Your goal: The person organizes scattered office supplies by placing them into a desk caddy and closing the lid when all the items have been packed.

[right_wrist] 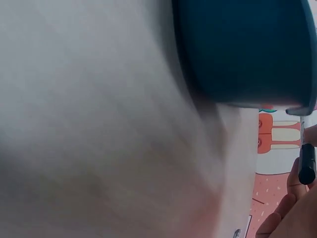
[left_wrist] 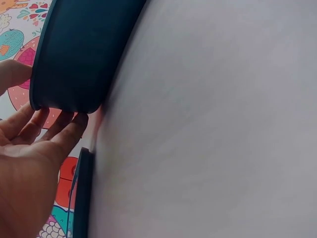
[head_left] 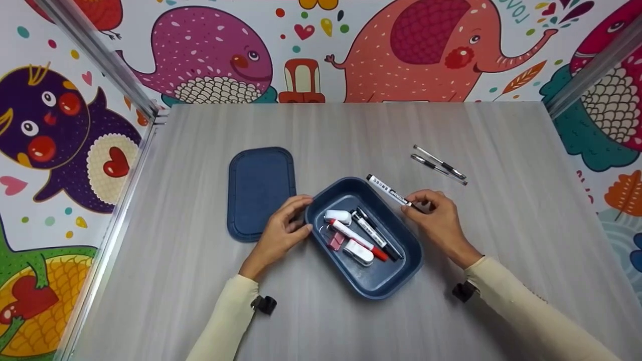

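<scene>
A dark blue rectangular box (head_left: pixel 412 246) stands uncovered on the table, turned at a slant. My left hand (head_left: pixel 282 231) grips its left corner from outside, with thumb and fingers on the wall; in the left wrist view the fingers (left_wrist: pixel 69 134) press the box's end (left_wrist: pixel 84 54). My right hand (head_left: pixel 441 220) pinches a white whiteboard marker (head_left: pixel 388 189) by its black end, beside the box's right rim. In the right wrist view the marker's dark tip (right_wrist: pixel 307 166) shows at the edge. Inside the box lie a red-capped marker (head_left: pixel 353 238), a black-capped marker (head_left: pixel 370 228) and other small items.
The blue lid (head_left: pixel 261 193) lies flat to the left of the box. Two pens (head_left: pixel 440 163) lie at the back right. Also in the box are white rounded items (head_left: pixel 359 252) and a pink piece (head_left: pixel 336 240). Printed cartoon panels border the table's back and sides.
</scene>
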{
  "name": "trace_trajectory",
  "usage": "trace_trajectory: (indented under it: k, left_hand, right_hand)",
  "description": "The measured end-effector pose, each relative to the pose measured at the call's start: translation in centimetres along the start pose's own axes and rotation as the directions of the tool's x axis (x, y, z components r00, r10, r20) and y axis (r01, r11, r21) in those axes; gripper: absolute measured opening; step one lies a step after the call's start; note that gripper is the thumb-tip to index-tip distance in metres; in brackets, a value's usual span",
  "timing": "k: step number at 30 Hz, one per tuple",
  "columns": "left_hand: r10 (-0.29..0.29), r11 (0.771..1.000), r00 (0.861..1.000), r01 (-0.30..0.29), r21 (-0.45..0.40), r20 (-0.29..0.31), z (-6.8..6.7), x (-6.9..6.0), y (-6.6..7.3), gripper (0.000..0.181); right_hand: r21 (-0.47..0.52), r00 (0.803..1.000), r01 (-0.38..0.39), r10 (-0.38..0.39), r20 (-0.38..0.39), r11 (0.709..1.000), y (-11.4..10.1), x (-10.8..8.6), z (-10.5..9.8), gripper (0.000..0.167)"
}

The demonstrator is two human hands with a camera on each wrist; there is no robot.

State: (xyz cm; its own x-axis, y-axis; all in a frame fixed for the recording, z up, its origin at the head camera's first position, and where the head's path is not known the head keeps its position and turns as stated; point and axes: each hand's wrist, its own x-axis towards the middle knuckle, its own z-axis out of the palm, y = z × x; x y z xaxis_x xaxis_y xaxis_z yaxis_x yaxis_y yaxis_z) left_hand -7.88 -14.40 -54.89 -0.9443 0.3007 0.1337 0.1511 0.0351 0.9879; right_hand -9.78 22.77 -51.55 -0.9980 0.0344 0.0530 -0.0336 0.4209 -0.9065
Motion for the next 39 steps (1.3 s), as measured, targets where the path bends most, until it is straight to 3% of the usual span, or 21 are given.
trace_trajectory:
  k: [24, 39]
  left_hand:
    - [0.016, 1.0, 1.0, -0.016, 0.0, 0.006, 0.0, 0.1, -0.1, 0.054]
    - [0.0, 1.0, 1.0, 0.0, 0.009, -0.005, 0.0, 0.1, 0.0, 0.053]
  right_hand:
    - [0.031, 0.998, 0.016, -0.018, 0.059, 0.999, -0.6, -2.0, 0.9, 0.015]
    - [0.039, 0.999, 0.012, -0.013, 0.034, 0.999, -1.0, -2.9, 1.3, 0.014]
